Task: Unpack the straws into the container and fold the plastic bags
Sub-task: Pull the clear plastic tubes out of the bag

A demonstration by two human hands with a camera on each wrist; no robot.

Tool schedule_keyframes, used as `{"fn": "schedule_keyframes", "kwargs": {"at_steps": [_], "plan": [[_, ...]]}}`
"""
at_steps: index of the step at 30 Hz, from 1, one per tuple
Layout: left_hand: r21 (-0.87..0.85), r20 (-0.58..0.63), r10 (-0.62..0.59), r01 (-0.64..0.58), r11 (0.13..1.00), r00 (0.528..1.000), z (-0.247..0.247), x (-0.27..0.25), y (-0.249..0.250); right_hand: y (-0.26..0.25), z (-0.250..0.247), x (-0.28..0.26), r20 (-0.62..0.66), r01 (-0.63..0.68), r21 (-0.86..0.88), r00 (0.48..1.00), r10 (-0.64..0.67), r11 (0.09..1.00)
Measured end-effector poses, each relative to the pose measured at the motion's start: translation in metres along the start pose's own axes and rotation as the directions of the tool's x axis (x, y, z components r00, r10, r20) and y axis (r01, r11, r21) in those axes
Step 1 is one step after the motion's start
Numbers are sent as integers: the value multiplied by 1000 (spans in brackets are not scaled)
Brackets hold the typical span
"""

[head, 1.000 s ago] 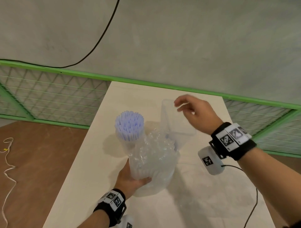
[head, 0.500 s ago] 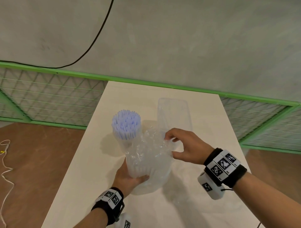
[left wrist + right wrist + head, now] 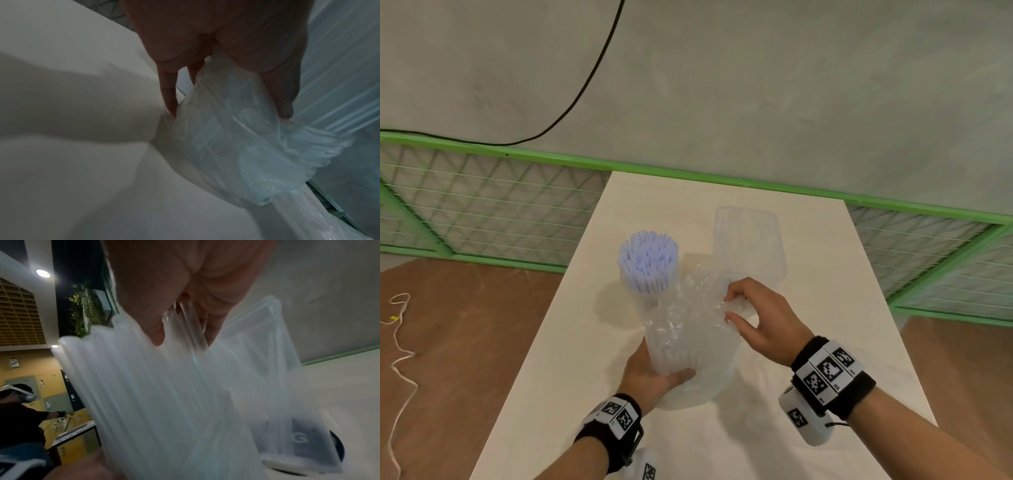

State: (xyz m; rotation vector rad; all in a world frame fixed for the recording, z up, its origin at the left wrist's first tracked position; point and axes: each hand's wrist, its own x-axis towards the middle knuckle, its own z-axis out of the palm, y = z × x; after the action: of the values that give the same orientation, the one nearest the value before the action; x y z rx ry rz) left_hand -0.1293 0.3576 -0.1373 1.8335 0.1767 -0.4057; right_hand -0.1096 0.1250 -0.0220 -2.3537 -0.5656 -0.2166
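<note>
A crinkled clear plastic bag full of clear straws stands upright near the middle of the white table. My left hand grips its lower end, thumb in front; in the left wrist view my left hand curls round the bag's bunched bottom. My right hand is at the bag's top. In the right wrist view my right hand pinches a few clear straws between thumb and fingers. Just behind stands an empty clear container. A bundle of pale blue straws stands upright to the left.
The table is narrow, with brown floor past both side edges. A green mesh fence and a grey wall run behind it. A white cord lies on the floor at left. Another person works far off.
My right hand came down from above the container to the top of the bag and pinched the clear straws there. The left hand kept its hold on the bag.
</note>
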Motion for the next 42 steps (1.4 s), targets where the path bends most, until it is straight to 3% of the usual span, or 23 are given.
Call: {"fn": "schedule_keyframes", "kwargs": {"at_steps": [5,12,18,25,34,37,42], "plan": [[-8,2,-8,8,1000,1000,0,1,-1,4,15,-6,-97,-57,-8,994,56,998],[-29,-7,-20,20,999,1000,1,0,-2,5,27,-6,-194,-38,-4,980,37,999],[-44,-15,-33,32,999,999,1,0,-3,-3,20,-1,-155,-150,20,976,151,988],[-43,-9,-33,32,999,999,2,0,-5,-17,-1,15,-341,-52,25,938,57,998],[-40,-18,-27,26,999,999,2,-1,-4,-25,-7,21,-200,-91,118,973,114,989],[-53,-16,-38,37,998,999,3,0,-5,-28,-7,23,-206,-69,147,974,99,987],[-73,-12,-45,44,996,999,3,1,-6,-25,1,28,-215,-61,32,974,66,998]]}}
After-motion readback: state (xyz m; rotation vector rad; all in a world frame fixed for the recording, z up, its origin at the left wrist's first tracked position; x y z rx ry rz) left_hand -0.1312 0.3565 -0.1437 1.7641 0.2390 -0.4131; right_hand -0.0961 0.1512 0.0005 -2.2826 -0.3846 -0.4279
